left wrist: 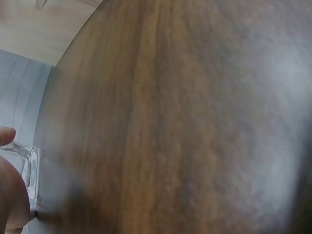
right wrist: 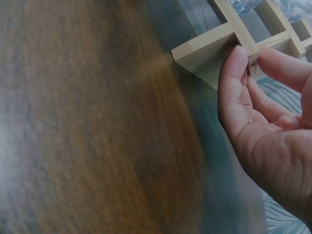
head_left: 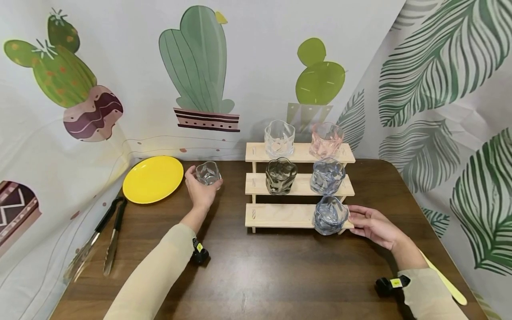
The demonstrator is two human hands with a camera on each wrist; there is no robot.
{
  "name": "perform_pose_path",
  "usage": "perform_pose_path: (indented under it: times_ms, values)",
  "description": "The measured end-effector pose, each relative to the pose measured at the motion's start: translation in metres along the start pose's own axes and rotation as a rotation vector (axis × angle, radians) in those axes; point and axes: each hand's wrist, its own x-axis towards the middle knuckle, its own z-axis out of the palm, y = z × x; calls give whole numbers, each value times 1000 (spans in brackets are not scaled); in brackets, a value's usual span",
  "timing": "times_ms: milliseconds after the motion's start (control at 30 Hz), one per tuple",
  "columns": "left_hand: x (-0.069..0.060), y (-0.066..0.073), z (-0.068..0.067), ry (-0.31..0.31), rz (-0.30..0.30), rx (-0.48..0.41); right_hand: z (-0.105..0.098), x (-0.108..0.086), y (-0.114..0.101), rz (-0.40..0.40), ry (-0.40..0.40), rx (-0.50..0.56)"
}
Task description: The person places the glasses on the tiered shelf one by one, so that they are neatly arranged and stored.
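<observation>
In the head view my left hand (head_left: 201, 191) grips a small clear glass (head_left: 208, 172), thumb on one side and fingers on the other. I cannot tell whether its base touches the table. The left wrist view catches only part of that glass (left wrist: 33, 175) at its left edge. A three-tier wooden display stand (head_left: 280, 216) is right of centre, and my right hand (head_left: 374, 226) pinches the right end of its lowest shelf. Fingers and thumb meet the wood in the right wrist view. Close to that hand, a blue glass (head_left: 330, 216) sits on the lowest shelf.
The middle shelf bears a dark grey glass (head_left: 281, 177) and a blue glass (head_left: 328, 177); the top one bears a clear glass (head_left: 279, 138) and a pink glass (head_left: 326, 140). Leftward lie a yellow plate (head_left: 153, 179) and tongs (head_left: 114, 235). A yellow-green utensil (head_left: 450, 286) is partly behind the right forearm.
</observation>
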Motion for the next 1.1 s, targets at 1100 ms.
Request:
perform_pose_path:
  times_ms: [1100]
  values:
    - [-17,22,-39,-145,50,-44,-1,1,2,35,34,-13]
